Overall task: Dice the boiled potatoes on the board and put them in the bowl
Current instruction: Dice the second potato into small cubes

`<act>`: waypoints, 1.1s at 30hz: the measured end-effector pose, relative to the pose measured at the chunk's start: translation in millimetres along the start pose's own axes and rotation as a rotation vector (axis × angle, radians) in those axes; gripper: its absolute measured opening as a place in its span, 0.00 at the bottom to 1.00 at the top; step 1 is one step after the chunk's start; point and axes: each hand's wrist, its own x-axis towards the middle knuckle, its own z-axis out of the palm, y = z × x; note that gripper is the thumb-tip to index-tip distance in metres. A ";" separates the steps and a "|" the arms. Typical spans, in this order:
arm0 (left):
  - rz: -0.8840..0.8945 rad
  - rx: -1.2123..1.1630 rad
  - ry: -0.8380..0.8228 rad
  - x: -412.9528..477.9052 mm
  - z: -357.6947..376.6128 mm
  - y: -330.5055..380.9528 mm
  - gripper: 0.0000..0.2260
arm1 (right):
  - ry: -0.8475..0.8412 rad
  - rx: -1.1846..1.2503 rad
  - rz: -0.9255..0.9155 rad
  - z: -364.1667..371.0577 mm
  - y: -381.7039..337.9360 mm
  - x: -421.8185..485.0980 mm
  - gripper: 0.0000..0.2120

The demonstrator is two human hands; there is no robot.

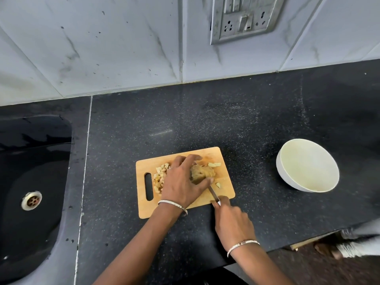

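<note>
A wooden cutting board [224, 192] lies on the black counter. On it my left hand [183, 182] holds a boiled potato chunk [202, 173] between fingers and thumb. My right hand [232, 221] grips a knife [213, 193] by the handle, and its blade runs into the potato beside my left thumb. Diced potato pieces [159, 176] are piled on the board's left side near the handle slot, partly hidden by my left hand. A few more dice [214, 164] lie at the right of the chunk. A white bowl [307, 165] stands empty to the right of the board.
A black sink [30, 182] with a metal drain is set into the counter at the left. Tiled wall with a socket plate [244, 19] stands behind. The counter's front edge runs at lower right, with the floor below it.
</note>
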 end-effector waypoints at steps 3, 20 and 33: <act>-0.050 0.101 0.000 6.6 7.0 14.7 0.26 | -0.001 0.005 0.013 -0.3 0.2 -0.7 0.19; -0.112 0.075 0.062 10.0 17.3 12.1 0.17 | 0.004 0.007 0.003 1.5 3.1 -4.5 0.19; -0.113 0.076 0.064 8.9 17.3 11.5 0.17 | -0.012 -0.029 0.000 0.9 21.5 -29.5 0.18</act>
